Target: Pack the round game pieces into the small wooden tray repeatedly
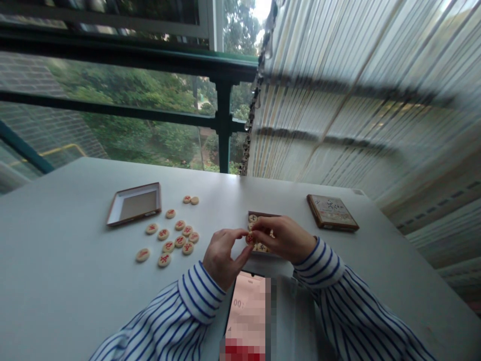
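My left hand (222, 255) and my right hand (284, 236) meet over the middle of the grey table (67, 281). Both pinch one round wooden game piece (250, 239) with a red mark between their fingertips. Just behind the right hand lies a small brown box (256, 217) holding more pieces, partly hidden by my fingers. Several similar pale discs with red characters (172, 236) lie scattered on the table to the left of my left hand.
An open box tray (135, 204) sits at the back left. A flat brown lid with a printed picture (331, 211) lies at the back right. A phone (248, 311) with a lit screen lies between my striped sleeves. Railing and window run behind the table.
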The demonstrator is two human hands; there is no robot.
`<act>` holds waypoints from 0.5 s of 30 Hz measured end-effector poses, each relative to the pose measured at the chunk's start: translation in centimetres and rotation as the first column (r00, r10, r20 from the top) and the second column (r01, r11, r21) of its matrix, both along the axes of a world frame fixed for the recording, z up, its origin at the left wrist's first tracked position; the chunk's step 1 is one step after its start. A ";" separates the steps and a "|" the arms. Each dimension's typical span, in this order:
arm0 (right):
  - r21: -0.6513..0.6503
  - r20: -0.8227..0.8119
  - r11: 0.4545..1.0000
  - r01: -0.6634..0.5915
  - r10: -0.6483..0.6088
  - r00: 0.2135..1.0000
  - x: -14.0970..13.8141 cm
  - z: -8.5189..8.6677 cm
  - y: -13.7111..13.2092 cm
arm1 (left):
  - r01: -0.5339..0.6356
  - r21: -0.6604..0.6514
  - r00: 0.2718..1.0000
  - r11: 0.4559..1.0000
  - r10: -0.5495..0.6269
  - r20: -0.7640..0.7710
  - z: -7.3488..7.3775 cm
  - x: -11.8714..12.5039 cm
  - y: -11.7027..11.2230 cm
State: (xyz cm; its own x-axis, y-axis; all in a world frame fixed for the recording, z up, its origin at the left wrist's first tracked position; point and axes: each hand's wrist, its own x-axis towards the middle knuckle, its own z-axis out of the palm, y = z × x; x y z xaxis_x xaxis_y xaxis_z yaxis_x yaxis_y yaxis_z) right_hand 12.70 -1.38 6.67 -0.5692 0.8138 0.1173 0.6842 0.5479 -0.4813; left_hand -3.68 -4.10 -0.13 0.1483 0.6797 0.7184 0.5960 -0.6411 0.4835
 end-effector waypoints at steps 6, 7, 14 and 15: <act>-0.031 -0.051 0.999 -0.025 0.024 0.998 0.0 -0.1 0.1 | 0.017 0.022 1.000 1.000 -0.017 -0.003 -0.1 0.0 -0.1; -0.033 -0.055 0.999 -0.025 0.023 0.998 0.0 -0.2 0.1 | 0.019 0.026 1.000 0.999 -0.019 -0.003 -0.1 0.0 -0.1; -0.083 -0.123 0.996 -0.041 0.030 0.992 0.1 -0.5 0.2 | 0.020 -0.010 0.999 1.000 -0.019 0.029 -0.2 -0.1 -0.1; -0.088 -0.136 0.995 -0.038 0.025 0.990 0.1 -0.6 0.2 | 0.017 -0.027 0.999 0.999 -0.015 0.040 -0.2 -0.1 0.0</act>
State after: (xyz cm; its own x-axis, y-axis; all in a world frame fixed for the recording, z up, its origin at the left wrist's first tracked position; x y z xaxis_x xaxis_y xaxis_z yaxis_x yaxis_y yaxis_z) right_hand 12.80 -1.16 6.11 -0.5788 0.8064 0.1212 0.5932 0.5183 -0.6161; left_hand -3.77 -4.15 -0.30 0.1307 0.6972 0.7049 0.5655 -0.6364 0.5246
